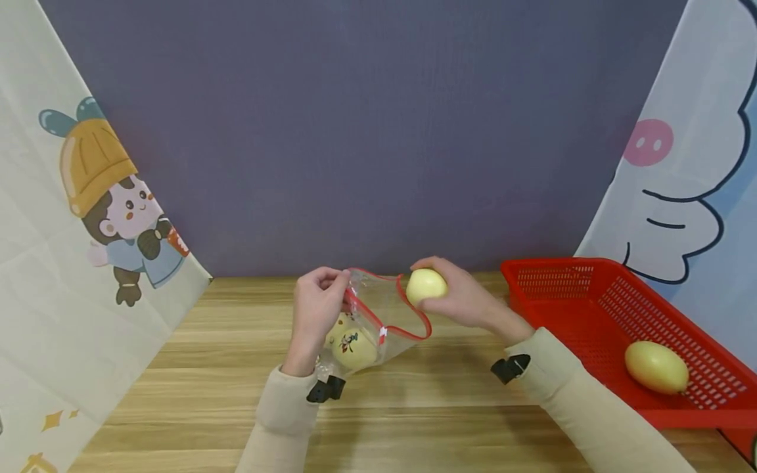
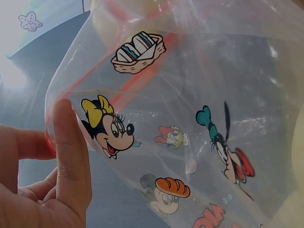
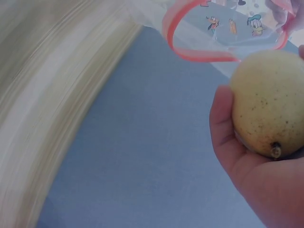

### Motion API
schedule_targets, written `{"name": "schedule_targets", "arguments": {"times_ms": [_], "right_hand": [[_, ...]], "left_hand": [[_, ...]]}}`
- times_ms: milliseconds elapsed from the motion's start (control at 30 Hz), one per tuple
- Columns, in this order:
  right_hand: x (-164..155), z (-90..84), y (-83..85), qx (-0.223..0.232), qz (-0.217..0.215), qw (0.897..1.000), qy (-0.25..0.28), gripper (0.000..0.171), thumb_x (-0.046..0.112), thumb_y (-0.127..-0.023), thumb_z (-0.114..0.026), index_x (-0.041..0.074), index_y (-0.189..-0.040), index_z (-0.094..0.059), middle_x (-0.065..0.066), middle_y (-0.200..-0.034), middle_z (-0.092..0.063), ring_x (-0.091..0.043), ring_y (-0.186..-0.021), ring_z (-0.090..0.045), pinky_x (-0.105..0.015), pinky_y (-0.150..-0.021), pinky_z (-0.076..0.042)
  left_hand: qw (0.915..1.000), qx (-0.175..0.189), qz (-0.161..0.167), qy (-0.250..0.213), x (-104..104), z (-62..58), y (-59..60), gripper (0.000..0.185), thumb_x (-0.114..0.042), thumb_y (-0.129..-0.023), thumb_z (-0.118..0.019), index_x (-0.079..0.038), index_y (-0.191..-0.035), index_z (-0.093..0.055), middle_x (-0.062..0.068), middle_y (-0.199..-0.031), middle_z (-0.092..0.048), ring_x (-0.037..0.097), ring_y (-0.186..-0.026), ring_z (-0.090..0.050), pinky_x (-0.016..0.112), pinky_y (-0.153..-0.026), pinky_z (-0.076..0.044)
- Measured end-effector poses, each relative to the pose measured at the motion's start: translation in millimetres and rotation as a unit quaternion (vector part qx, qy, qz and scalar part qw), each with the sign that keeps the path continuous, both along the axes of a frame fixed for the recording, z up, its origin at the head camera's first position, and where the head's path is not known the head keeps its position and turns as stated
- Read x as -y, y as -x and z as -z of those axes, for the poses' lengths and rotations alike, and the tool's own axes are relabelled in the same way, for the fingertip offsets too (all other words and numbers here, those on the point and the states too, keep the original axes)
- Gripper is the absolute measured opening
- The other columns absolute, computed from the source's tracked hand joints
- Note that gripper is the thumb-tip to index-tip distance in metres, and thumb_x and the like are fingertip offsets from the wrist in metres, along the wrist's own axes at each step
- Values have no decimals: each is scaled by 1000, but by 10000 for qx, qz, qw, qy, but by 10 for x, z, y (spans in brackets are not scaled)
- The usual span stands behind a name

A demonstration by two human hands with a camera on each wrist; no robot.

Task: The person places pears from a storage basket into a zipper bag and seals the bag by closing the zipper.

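At the bag's mouth, I see my right hand (image 1: 467, 299) gripping the pear (image 1: 426, 286) just right of the red-rimmed opening, which my left hand (image 1: 316, 305) pinches open on the zip bag (image 1: 378, 315).

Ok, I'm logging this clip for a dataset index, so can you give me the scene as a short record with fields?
left hand: left hand pinches the red rim of the clear cartoon-print bag, holding it open
right hand: right hand holds a yellow pear at the bag's mouth
in the bag: yellow fruit
basket: red basket to the right, one more pear inside
surface: wooden table
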State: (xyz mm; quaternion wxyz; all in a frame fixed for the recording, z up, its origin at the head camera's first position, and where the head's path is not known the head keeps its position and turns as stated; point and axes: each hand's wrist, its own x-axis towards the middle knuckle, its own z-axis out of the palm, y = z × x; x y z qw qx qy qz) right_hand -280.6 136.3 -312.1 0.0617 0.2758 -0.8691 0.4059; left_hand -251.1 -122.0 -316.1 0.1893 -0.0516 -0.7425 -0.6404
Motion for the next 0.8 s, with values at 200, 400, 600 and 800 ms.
{"name": "schedule_targets", "arguments": {"times_ms": [200, 400, 600, 800], "right_hand": [[68, 29, -11, -20, -38, 10000, 49, 57, 16, -77, -74, 16, -132, -58, -6, -126, -59, -24, -91, -59, -36, -72, -54], [132, 35, -45, -44, -128, 9999, 100, 57, 17, -78, -75, 13, -133, -58, -8, -127, -58, -25, -90, -60, -36, -70, -55], [201, 24, -93, -105, -160, 9997, 160, 57, 17, -77, -75, 14, -131, -59, -9, -128, -57, -25, -92, -60, -36, -71, -55], [282, 28, -116, -300, -156, 9994, 53, 60, 19, -76, -77, 12, -132, -59, -10, -125, -58, -24, -91, -61, -35, -70, -56]], "left_hand": [[10000, -9, -43, 34, 10, -2, 4, 22, -13, -99, -64, 8, -101, -71, 14, -78, -70, 17, -56, -64, 29, -51, -61], [10000, -54, -51, 50, 23, 2, 8, 21, -12, -99, -64, 8, -100, -71, 13, -76, -69, 17, -55, -64, 29, -51, -60], [9999, -78, -40, 72, 37, -5, -10, 22, -13, -99, -64, 7, -100, -71, 15, -78, -70, 18, -55, -65, 30, -51, -61], [9999, -114, -22, 67, 50, -14, -21, 21, -14, -99, -65, 6, -99, -72, 14, -78, -70, 18, -54, -65, 31, -51, -61]]}}
